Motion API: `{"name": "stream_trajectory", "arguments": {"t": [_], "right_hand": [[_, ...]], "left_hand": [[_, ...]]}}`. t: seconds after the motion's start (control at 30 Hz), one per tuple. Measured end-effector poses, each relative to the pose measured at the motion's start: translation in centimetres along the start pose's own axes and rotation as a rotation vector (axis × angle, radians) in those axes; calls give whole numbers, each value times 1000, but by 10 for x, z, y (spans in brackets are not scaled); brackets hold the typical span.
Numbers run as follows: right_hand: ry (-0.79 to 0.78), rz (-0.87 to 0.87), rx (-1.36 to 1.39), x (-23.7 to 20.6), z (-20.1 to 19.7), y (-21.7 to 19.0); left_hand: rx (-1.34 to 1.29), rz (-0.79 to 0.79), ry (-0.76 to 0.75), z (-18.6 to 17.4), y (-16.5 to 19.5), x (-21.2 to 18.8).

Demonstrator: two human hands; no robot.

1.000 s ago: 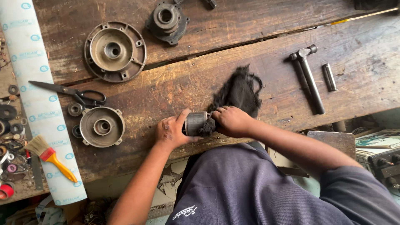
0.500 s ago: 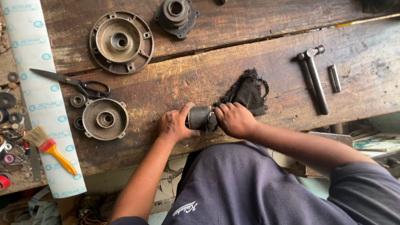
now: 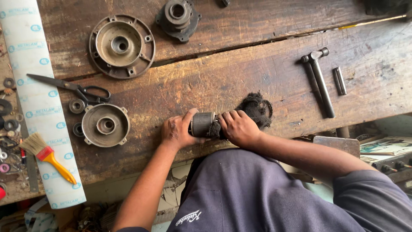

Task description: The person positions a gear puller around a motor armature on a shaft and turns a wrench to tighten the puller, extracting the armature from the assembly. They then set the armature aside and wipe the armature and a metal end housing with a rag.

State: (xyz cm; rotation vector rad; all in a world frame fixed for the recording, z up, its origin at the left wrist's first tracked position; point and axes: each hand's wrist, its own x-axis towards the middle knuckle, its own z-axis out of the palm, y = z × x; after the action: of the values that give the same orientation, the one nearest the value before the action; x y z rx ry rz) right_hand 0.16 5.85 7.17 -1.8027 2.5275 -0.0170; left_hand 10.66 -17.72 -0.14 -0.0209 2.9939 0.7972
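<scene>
Hands: left hand cupped round one end of a grey metal cylinder, fingers curled on it; right hand clenched over the other end, pressing a black rag against it.
Cylinder: lies on its side near the front edge of the wooden bench, between both hands.
Rag: bunched, trailing out past the right hand's knuckles, touching the cylinder.
Left of hands: round metal cover flat on the bench, two small rings just beside it; scissors lie above it.
Far left: white printed sheet with a yellow-handled brush on it.
Right: hammer and a short metal bar, well apart from the hands.
Far edge: larger round cover and a dark hub-shaped part.
</scene>
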Motion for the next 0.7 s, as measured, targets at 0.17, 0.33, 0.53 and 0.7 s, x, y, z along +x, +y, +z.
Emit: {"name": "stream_trajectory", "arguments": {"t": [0.17,0.33,0.53,0.7], "right_hand": [[-189,11,88,13,-3,13],[-603,105,498,32,-1,44],[-621,103,667,33,1,48],[-276,-143,45,3,-12,28]], "left_hand": [[20,-8,53,2,-2,-1],[76,-35,28,4,-2,1],[62,-10,32,1,0,0],[-19,-42,24,-2,0,0]]}}
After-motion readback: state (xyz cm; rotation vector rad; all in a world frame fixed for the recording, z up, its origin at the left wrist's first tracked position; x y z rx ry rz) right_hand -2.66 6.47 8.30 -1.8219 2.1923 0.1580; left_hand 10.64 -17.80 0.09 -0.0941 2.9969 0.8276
